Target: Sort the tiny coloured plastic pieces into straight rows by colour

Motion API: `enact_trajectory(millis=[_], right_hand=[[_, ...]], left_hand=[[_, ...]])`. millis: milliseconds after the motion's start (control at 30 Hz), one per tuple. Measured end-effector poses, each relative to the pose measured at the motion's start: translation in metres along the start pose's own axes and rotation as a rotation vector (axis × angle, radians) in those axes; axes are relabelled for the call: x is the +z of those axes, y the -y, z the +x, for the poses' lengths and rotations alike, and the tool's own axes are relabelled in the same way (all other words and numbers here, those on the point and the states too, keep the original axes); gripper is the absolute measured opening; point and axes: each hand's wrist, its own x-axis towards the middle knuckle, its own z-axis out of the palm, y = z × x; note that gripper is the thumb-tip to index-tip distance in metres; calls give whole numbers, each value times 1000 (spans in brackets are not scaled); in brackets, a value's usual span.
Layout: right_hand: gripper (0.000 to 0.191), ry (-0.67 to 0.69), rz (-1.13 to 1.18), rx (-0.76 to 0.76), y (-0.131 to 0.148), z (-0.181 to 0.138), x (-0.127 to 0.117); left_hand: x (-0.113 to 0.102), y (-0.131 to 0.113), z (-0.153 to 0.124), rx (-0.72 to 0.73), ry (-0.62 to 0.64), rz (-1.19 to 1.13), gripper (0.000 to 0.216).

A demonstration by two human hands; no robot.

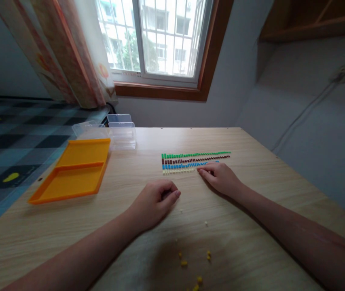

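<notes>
My right hand (221,177) reaches to the right end of a row of tiny cream blocks (178,171), fingertips pressed together there. Any piece between those fingertips is too small to see. Behind that row run a blue row (175,166), a dark brown row (176,161) and a green row (178,156), all of small blocks lined up side by side. My left hand (157,202) rests on the table to the front left of the rows, fingers curled in. What it may hold is hidden.
Loose yellow pieces (184,263) and a few cream bits (206,223) lie on the wooden table (123,173) near me. An orange two-part tray (78,178) stands at the left, with clear plastic boxes (122,135) behind it. A window and walls border the table.
</notes>
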Motion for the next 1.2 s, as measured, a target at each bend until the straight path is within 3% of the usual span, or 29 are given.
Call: enact_trajectory(millis=[333,633,933,1033,1200], right_hand=[[28,-53,150,11,-2,4,3],[30,-56,58,-28,-1,4,4],[27,-88,174,-66,-3,2,-1],[27,52,299,-174,-1,-3,-12],[19,516,419,-406,16,-16,-36]], left_hand=[[-1,-3,0,3,-8,-3,26],[0,-2,0,10,3,2,26],[-1,-2,1,30,-7,10,25],[-1,-4,1,29,3,1,25],[-2,-5,1,28,5,-11,26]])
